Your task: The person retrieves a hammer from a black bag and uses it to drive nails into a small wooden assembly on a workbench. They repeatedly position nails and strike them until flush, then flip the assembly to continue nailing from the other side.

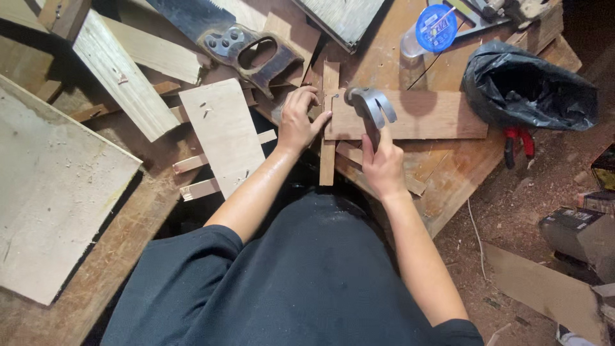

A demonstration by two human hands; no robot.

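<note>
My right hand (382,168) grips the handle of a claw hammer (371,104), whose steel head hovers over a flat wooden board (435,115). My left hand (299,118) rests with curled fingers on a narrow upright wooden strip (328,160) where it meets the board's left end, beside a small nail that is hard to make out. Both pieces lie on a worn wooden workbench (448,173).
A hand saw (230,38) lies at the top. Loose planks (221,134) and offcuts crowd the left. A black plastic bag (528,86), red-handled pliers (519,144) and a blue-lidded plastic jar (430,29) sit on the right. Boxes (580,234) stand on the dirt floor.
</note>
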